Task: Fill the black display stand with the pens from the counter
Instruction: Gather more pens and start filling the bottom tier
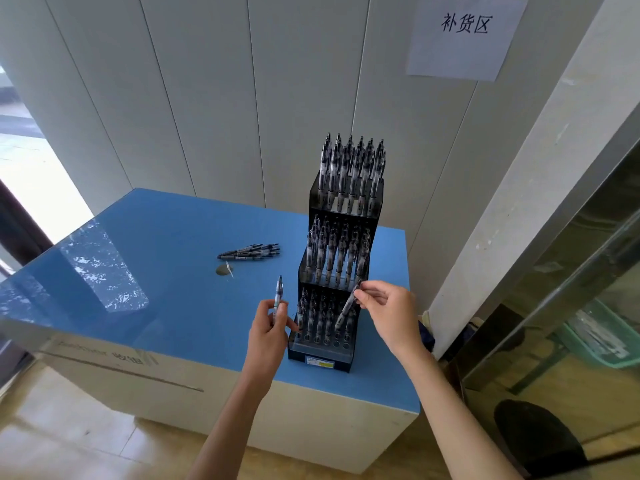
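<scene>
A black three-tier display stand (pixel 320 355) rises at the right side of the blue counter (pixel 166 271). Its top and middle tiers are packed with upright pens; the bottom tier holds several pens, with a row of open holes at the front. My right hand (pixel 388 313) pinches the top of a slanted pen (pixel 347 306) whose tip points down into the bottom tier. My left hand (pixel 268 332) grips another pen (pixel 277 294) upright, just left of the stand. A small pile of loose pens (pixel 250 252) lies on the counter behind.
A small round hole with a bit of clear wrapper (pixel 225 270) sits in the counter near the loose pens. A white panelled wall with a paper sign (pixel 465 36) stands behind. A glass cabinet (pixel 571 306) and a dark stool (pixel 535 438) are to the right.
</scene>
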